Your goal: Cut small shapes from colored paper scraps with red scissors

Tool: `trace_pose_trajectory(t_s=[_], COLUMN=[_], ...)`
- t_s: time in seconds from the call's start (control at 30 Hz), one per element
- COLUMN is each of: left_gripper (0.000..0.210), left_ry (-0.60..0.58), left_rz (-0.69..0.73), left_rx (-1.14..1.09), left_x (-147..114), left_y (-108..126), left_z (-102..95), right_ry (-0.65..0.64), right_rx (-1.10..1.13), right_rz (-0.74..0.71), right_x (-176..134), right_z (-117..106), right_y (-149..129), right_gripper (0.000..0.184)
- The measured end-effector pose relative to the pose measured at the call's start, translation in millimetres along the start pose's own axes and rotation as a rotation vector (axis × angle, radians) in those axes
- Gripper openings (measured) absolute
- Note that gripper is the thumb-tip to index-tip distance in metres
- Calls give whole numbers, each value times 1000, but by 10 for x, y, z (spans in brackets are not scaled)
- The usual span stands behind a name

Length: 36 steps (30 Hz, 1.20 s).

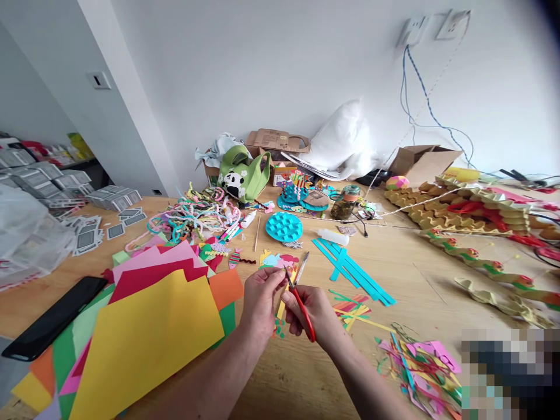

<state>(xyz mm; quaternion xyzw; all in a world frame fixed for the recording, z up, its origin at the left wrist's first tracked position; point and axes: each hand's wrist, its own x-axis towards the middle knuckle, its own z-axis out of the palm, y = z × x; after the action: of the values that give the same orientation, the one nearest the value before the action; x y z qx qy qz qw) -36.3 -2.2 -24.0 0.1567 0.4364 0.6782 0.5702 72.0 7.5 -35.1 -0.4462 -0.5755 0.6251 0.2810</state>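
Note:
My right hand is closed around red-handled scissors, whose narrow blades point up toward the fingertips of my left hand. Thumb and finger of that left hand are pinched together on what looks like a thin yellow paper strip, partly hidden between the hands. Tiny green and red paper bits lie on the table just below. Beyond the fingers are paper fish cutouts and a pen-like tool.
Coloured paper sheets and a black phone lie left. Blue strips, thin coloured strips and paper scraps lie right. Farther back are a blue scalloped disc, pipe cleaners, a jar and egg cartons.

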Motion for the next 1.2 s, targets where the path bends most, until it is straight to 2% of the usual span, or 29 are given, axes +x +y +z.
trace_pose_trajectory(t_s=[0.23, 0.43, 1.2], left_gripper=[20, 23, 23], left_ry=[-9, -67, -91], left_rz=[0, -26, -48], left_rx=[45, 67, 64], left_x=[-3, -17, -27], left_y=[22, 15, 29], left_z=[2, 3, 14], right_ry=[-43, -73, -32], right_rx=[22, 45, 67], right_rz=[10, -7, 6], right_x=[-10, -7, 18], right_z=[-36, -55, -54], right_y=[-36, -19, 12], right_gripper=[58, 57, 55])
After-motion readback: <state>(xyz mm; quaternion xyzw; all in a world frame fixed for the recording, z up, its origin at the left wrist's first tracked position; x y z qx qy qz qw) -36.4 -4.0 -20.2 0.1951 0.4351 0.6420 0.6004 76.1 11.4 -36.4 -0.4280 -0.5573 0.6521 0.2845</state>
